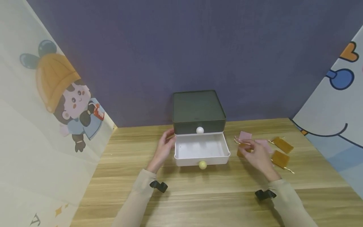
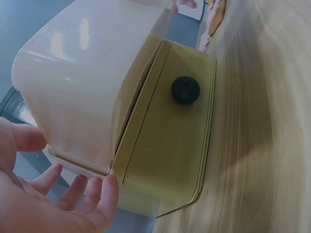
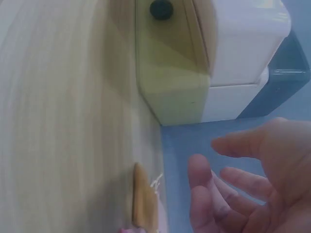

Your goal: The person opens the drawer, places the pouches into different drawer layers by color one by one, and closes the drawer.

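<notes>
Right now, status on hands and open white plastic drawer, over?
Left hand at drawer's side; right hand empty, near brown rectangular drawstring pouch; white drawer open, nothing visibly blocking it.

Five pouches (image 1: 280, 158), one cabinet (image 1: 198, 107)
Comes to three orange pouches (image 1: 283, 145) and two pink pouches (image 1: 245, 135). Has three drawers: one dark green drawer (image 1: 184, 127), one white drawer (image 1: 185, 162) and one yellow-green drawer (image 2: 150, 145). Runs to three knobs: one white knob (image 1: 199, 130), one yellow knob (image 1: 202, 165) and one dark green knob (image 2: 185, 90). Includes one left hand (image 1: 164, 145) and one right hand (image 1: 258, 155), making two, plus two pale sleeves (image 1: 136, 198) and two black wrist devices (image 1: 265, 194). Takes in one wooden table (image 1: 212, 201), one dark backdrop (image 1: 195, 47), two printed wall panels (image 1: 28, 126), one cartoon figure (image 1: 74, 101) in one orange hat (image 1: 56, 78), two blue ovals (image 1: 47, 48) above that hat and one orange heart (image 1: 349, 53).
</notes>
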`<action>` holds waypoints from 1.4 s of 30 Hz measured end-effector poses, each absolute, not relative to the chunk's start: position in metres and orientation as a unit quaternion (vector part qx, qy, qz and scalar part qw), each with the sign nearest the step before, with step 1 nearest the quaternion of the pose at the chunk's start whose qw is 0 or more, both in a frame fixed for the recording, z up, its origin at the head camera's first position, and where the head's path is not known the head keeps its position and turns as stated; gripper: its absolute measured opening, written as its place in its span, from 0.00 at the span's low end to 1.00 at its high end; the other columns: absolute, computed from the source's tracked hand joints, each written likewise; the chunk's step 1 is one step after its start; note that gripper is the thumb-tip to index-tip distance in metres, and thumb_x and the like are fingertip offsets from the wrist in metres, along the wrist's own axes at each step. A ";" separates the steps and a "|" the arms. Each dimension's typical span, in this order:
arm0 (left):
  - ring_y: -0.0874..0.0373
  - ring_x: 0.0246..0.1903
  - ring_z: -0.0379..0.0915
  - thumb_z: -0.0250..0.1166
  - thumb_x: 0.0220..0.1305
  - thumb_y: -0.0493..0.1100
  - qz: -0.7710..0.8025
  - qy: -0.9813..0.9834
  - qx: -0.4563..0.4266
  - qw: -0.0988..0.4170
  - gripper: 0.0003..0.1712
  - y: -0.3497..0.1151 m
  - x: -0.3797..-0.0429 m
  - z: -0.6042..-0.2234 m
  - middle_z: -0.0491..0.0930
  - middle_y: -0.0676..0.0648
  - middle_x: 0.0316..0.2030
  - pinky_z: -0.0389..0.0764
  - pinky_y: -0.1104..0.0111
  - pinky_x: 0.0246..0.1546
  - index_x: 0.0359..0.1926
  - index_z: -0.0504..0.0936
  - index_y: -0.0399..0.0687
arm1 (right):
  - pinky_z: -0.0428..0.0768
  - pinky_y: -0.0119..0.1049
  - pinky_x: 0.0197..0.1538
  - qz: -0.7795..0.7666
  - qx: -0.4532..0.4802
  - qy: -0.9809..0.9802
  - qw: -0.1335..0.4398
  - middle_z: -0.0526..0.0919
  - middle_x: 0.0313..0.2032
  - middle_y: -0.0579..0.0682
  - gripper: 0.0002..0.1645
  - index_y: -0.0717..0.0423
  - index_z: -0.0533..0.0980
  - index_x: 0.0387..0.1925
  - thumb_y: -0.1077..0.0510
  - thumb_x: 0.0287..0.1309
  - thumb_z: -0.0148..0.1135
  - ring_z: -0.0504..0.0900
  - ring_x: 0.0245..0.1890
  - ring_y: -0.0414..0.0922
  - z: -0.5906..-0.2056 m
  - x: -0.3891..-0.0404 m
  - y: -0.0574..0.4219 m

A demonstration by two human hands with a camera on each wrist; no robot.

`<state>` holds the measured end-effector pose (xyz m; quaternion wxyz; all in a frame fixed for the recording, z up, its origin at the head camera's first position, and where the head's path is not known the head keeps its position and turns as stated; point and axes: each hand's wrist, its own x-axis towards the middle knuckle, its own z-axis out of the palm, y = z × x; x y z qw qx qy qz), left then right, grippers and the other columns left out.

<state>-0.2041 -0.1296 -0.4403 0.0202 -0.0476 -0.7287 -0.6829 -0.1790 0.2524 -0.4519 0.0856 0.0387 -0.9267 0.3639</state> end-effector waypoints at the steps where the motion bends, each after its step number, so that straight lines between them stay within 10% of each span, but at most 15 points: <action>1: 0.34 0.72 0.70 0.56 0.80 0.37 -0.682 -0.729 -0.048 0.019 0.30 -0.130 -0.204 -0.440 0.68 0.33 0.76 0.79 0.44 0.69 0.78 0.65 0.38 | 0.85 0.38 0.40 0.361 0.035 -0.929 0.078 0.90 0.48 0.69 0.26 0.64 0.79 0.64 0.57 0.69 0.68 0.89 0.49 0.66 -0.454 -0.179 0.254; 10: 0.34 0.73 0.68 0.56 0.80 0.39 -0.681 -0.730 -0.057 0.006 0.30 -0.131 -0.205 -0.438 0.65 0.34 0.77 0.78 0.45 0.71 0.79 0.64 0.39 | 0.85 0.51 0.43 0.319 0.018 -0.945 0.071 0.90 0.45 0.66 0.21 0.64 0.84 0.57 0.54 0.69 0.67 0.88 0.45 0.61 -0.465 -0.182 0.262; 22: 0.36 0.74 0.69 0.57 0.81 0.40 -0.678 -0.732 -0.057 0.003 0.31 -0.132 -0.208 -0.440 0.66 0.35 0.78 0.78 0.46 0.71 0.79 0.64 0.41 | 0.74 0.35 0.33 0.297 -0.004 -0.953 0.062 0.88 0.35 0.55 0.18 0.64 0.85 0.52 0.55 0.68 0.66 0.81 0.32 0.46 -0.478 -0.190 0.267; 33: 0.36 0.73 0.69 0.57 0.81 0.39 -0.682 -0.730 -0.055 0.012 0.31 -0.135 -0.206 -0.442 0.66 0.35 0.77 0.79 0.47 0.70 0.79 0.64 0.41 | 0.84 0.61 0.50 0.271 0.000 -0.962 -0.008 0.89 0.50 0.66 0.23 0.65 0.85 0.55 0.51 0.69 0.67 0.87 0.48 0.64 -0.480 -0.195 0.268; 42: 0.34 0.73 0.68 0.57 0.81 0.39 -0.685 -0.725 -0.063 0.009 0.30 -0.134 -0.205 -0.446 0.66 0.34 0.77 0.78 0.45 0.70 0.79 0.64 0.39 | 0.83 0.60 0.49 0.263 0.001 -0.965 -0.020 0.90 0.46 0.64 0.18 0.63 0.87 0.49 0.52 0.68 0.69 0.87 0.46 0.62 -0.481 -0.196 0.270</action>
